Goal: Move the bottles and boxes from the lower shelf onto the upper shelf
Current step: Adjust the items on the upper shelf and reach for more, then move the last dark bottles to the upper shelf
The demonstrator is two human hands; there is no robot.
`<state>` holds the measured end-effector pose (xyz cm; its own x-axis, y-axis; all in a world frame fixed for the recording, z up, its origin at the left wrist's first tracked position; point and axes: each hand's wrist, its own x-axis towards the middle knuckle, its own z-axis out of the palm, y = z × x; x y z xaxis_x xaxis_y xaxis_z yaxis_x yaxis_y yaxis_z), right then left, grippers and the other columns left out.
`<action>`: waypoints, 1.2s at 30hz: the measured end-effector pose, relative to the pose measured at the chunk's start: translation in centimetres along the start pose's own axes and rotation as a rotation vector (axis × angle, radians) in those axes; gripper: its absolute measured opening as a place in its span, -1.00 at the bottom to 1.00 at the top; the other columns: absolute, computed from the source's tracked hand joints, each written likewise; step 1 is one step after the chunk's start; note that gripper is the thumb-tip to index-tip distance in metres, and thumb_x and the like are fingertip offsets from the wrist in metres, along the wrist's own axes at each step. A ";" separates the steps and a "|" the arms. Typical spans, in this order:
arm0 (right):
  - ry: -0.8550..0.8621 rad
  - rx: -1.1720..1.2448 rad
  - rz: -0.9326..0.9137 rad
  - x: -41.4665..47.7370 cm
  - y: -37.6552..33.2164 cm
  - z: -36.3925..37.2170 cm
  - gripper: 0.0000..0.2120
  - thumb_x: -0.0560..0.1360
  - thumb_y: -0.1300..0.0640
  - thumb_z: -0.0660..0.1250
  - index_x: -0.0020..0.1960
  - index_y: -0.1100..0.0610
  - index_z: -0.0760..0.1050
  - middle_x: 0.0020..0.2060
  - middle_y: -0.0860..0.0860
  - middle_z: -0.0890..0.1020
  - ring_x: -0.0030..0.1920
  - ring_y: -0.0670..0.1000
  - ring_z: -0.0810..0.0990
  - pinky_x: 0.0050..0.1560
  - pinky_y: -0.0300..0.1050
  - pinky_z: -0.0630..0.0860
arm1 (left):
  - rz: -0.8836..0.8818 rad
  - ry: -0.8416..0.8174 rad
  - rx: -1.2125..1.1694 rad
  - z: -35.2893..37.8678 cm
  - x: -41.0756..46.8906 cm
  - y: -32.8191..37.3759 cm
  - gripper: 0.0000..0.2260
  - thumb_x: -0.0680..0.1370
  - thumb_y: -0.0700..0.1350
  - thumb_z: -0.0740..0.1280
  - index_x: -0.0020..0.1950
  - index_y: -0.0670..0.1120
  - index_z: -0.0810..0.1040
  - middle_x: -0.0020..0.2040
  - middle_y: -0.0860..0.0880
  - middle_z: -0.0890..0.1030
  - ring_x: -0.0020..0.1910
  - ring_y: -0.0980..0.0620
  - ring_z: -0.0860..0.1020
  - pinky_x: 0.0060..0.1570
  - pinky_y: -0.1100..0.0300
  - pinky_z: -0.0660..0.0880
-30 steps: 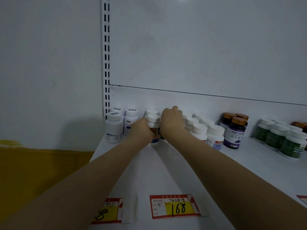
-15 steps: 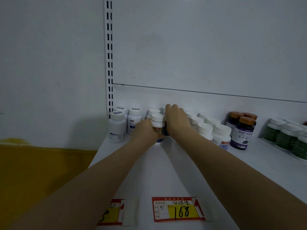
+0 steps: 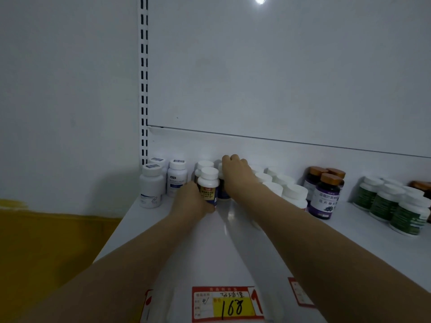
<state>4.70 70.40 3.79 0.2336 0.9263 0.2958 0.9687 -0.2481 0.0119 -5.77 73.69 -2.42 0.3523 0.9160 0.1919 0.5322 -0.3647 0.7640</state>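
Head view, the only one I have: both my arms reach from 6 o'clock toward the back of the shelf (image 3: pixel 233 248). My left hand (image 3: pixel 190 201) is wrapped round the lower half of a white-capped bottle with a dark label (image 3: pixel 208 185), its base at or just off the shelf surface; that grip is closed on it. My right hand (image 3: pixel 235 173) lies over a second dark bottle (image 3: pixel 224 191) just behind and at 2 o'clock of the first. The fingers curl over its top, but whether they clamp it or only rest there I cannot tell.

Compared with a second ago, the front bottle has come out a little toward me and stands clearer of its row, while the right hand has slid further back over the rear bottle. I judge these two are being set into place among the stock already here, so this pair is nearly done and the hands should let go soon.

Hidden: the right palm covers most of the rear bottle, and the left thumb and fingertips are behind the front one. White bottles (image 3: pixel 152 185) stand at 10 o'clock, purple bottles (image 3: pixel 325 197) and green bottles (image 3: pixel 405 213) at 3 o'clock, the last cut by the frame. The price tag (image 3: pixel 229 304) at 6 o'clock reads 168. No lower shelf or boxes show.
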 end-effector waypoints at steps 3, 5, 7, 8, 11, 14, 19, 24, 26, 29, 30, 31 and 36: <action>0.039 -0.023 0.004 -0.7 0.0 -0.5 -0.57 0.48 0.33 0.28 0.31 0.26 0.26 0.26 0.18 0.35 0.26 0.16 0.35 0.15 -0.06 0.41 | -0.006 -0.011 0.035 -0.4 -1.0 0.9 -0.54 0.28 -0.19 0.55 0.12 -0.24 0.55 0.04 -0.16 0.63 -0.02 -0.08 0.59 -0.12 0.18 0.48; 0.054 -0.039 -0.011 -1.6 0.0 -1.2 -0.60 0.49 0.34 0.25 0.30 0.27 0.27 0.26 0.19 0.35 0.26 0.17 0.35 0.15 -0.08 0.40 | -0.013 -0.012 0.107 -1.0 -1.8 1.3 -0.54 0.31 -0.20 0.54 0.15 -0.26 0.51 0.06 -0.17 0.62 0.03 -0.11 0.59 -0.12 0.18 0.46; 0.040 -0.046 -0.019 -2.6 -0.1 -2.1 -0.64 0.50 0.32 0.25 0.28 0.28 0.30 0.24 0.19 0.38 0.26 0.16 0.37 0.15 -0.10 0.40 | -0.015 -0.014 0.226 -1.8 -3.0 1.7 -0.58 0.37 -0.18 0.50 0.15 -0.26 0.47 0.03 -0.13 0.58 0.06 -0.11 0.57 -0.14 0.21 0.41; 0.023 -0.050 -0.021 -3.2 -0.2 -2.6 -0.67 0.51 0.31 0.24 0.26 0.28 0.33 0.23 0.19 0.40 0.25 0.16 0.39 0.15 -0.10 0.40 | -0.011 -0.011 0.278 -2.2 -3.6 1.9 -0.61 0.40 -0.17 0.47 0.15 -0.25 0.45 0.01 -0.12 0.56 0.06 -0.11 0.56 -0.15 0.22 0.39; -0.024 -0.041 -0.038 -5.3 -0.7 -4.1 -0.74 0.53 0.25 0.22 0.21 0.28 0.40 0.19 0.19 0.46 0.15 0.14 0.46 0.12 -0.12 0.41 | 0.008 -0.032 0.379 -3.0 -5.2 2.1 -0.70 0.46 -0.15 0.41 0.13 -0.23 0.47 -0.01 -0.13 0.54 -0.07 -0.06 0.50 -0.16 0.23 0.37; -0.049 -0.048 -0.066 -7.7 -1.0 -5.2 -0.74 0.55 0.22 0.21 0.21 0.26 0.42 0.16 0.18 0.52 0.02 0.08 0.47 0.08 -0.13 0.43 | 0.035 -0.081 0.417 -3.4 -6.8 2.5 -0.75 0.48 -0.13 0.36 0.12 -0.21 0.50 -0.07 -0.07 0.48 -0.07 -0.02 0.49 -0.13 0.23 0.39; -0.161 -0.056 -0.061 -11.2 -0.1 -5.6 -0.76 0.52 0.20 0.26 0.15 0.26 0.49 0.10 0.16 0.56 0.01 0.07 0.52 -0.11 -0.19 0.38 | 0.055 -0.101 0.426 -4.1 -9.9 3.9 -0.69 0.49 -0.04 0.35 0.17 -0.16 0.52 0.08 -0.09 0.59 -0.01 -0.03 0.52 -0.03 0.19 0.44; -0.196 -0.052 -0.042 -15.9 2.7 -7.3 -0.59 0.52 0.14 0.31 0.30 0.30 0.40 0.14 0.19 0.56 -0.01 0.10 0.50 -0.07 -0.17 0.39 | 0.065 -0.088 0.424 -4.3 -14.4 7.1 -0.56 0.51 0.01 0.35 0.31 -0.18 0.44 0.27 -0.13 0.52 0.22 -0.08 0.49 0.15 0.15 0.42; -0.213 -0.049 -0.044 -18.1 4.5 -8.2 -0.61 0.52 0.12 0.30 0.28 0.29 0.41 0.10 0.18 0.55 -0.03 0.09 0.49 -0.10 -0.17 0.41 | 0.071 -0.080 0.412 -3.8 -16.6 8.7 -0.56 0.52 0.01 0.34 0.31 -0.19 0.43 0.29 -0.15 0.49 0.25 -0.10 0.47 0.16 0.14 0.41; -0.205 -0.083 -0.055 -21.9 8.0 -9.4 -0.75 0.54 0.12 0.27 0.11 0.28 0.52 0.02 0.14 0.57 0.09 0.13 0.53 -0.05 -0.17 0.46 | 0.105 -0.055 0.364 -2.0 -20.2 11.7 -0.60 0.53 -0.01 0.33 0.28 -0.19 0.44 0.28 -0.16 0.50 0.24 -0.11 0.47 0.09 0.15 0.40; -0.202 -0.086 -0.057 -23.3 9.4 -9.8 -0.70 0.55 0.12 0.27 0.18 0.29 0.50 0.10 0.16 0.57 0.14 0.14 0.53 0.05 -0.13 0.48 | 0.123 -0.046 0.337 -1.2 -21.5 12.8 -0.64 0.53 -0.02 0.33 0.25 -0.17 0.47 0.26 -0.17 0.52 0.22 -0.12 0.49 0.08 0.14 0.41; -0.201 -0.085 -0.054 -24.7 10.8 -10.2 -0.66 0.55 0.11 0.26 0.24 0.29 0.47 0.17 0.17 0.55 0.18 0.14 0.52 0.14 -0.09 0.48 | 0.133 -0.044 0.316 -0.2 -22.8 13.9 -0.68 0.53 -0.02 0.33 0.21 -0.14 0.49 0.24 -0.17 0.54 0.19 -0.12 0.50 0.09 0.12 0.43; -0.188 -0.098 -0.011 -31.9 18.0 -11.4 -0.66 0.53 0.10 0.27 0.23 0.27 0.48 0.16 0.18 0.56 0.14 0.14 0.53 0.14 -0.05 0.50 | 0.142 -0.057 0.168 6.0 -28.3 18.5 -0.59 0.52 0.00 0.34 0.32 -0.14 0.46 0.27 -0.12 0.53 0.23 -0.08 0.49 0.18 0.15 0.40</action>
<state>13.73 33.15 5.44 0.2439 0.9634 0.1116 0.9604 -0.2559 0.1100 -1.30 40.05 2.63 0.4733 0.8445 0.2507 0.5936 -0.5160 0.6175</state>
